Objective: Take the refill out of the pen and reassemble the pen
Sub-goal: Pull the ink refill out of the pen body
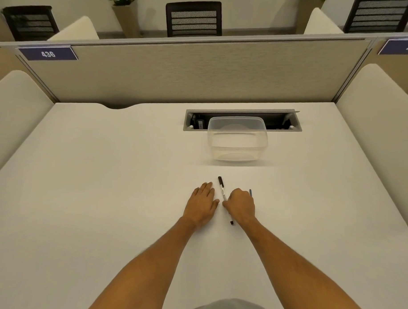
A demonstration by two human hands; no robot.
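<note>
A slim pen point(221, 187) with a clear barrel and black ends lies on the white desk point(106, 181), pointing away from me between my two hands. My left hand point(203, 204) rests flat, palm down, just left of the pen and holds nothing. My right hand point(240, 205) is curled, and its fingertips pinch the pen's barrel near the middle. The pen's near black tip point(231, 222) shows below that hand. A short blue stick-like end point(250, 192) pokes out past the right hand's far side; the rest of it is hidden.
A clear plastic container point(237, 139) stands on the desk beyond the hands. Behind it is an open cable slot point(282, 121) in the desk. A beige partition point(195, 71) closes the back, and padded side panels flank the desk.
</note>
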